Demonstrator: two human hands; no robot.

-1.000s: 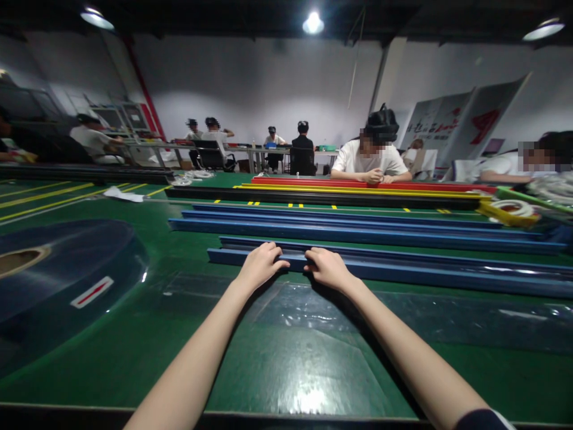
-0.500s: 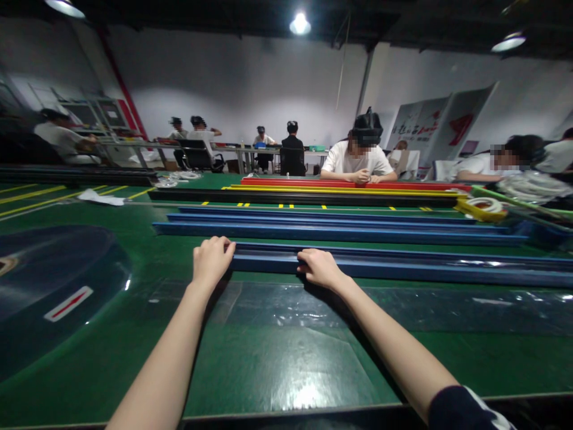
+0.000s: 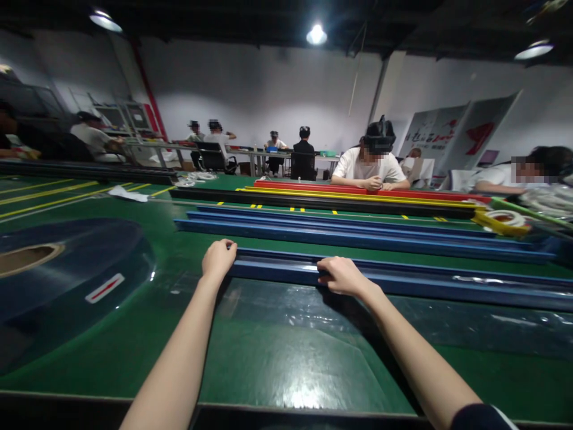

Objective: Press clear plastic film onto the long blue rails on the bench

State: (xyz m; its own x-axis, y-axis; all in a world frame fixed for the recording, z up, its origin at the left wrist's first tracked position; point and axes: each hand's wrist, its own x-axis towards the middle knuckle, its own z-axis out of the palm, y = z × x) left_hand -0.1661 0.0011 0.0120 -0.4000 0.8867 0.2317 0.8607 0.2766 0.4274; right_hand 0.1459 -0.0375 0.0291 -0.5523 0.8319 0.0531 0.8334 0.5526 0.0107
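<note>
Since the nearest blue strip (image 3: 275, 272) is long, left hand (image 3: 217, 261) and right hand (image 3: 344, 276) fingers grip it (maybe for steadiness).

both hands (image 3: 219, 260) (image 3: 342, 275) on blue channel (image 3: 273, 270), green table (image 3: 286, 370)

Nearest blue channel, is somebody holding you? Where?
The left hand grasps the blue channel at its left end; the right hand grasps it farther right.

- I see one camera here, worn on the person's head at the near edge of the green table (image 3: 111, 358).
- It faces forward and slightly down, across the table to the far wall (image 3: 259, 83).
- The left hand (image 3: 218, 260) and right hand (image 3: 344, 276) show close by, mid-view; the lamps (image 3: 317, 34) hang far off.
</note>
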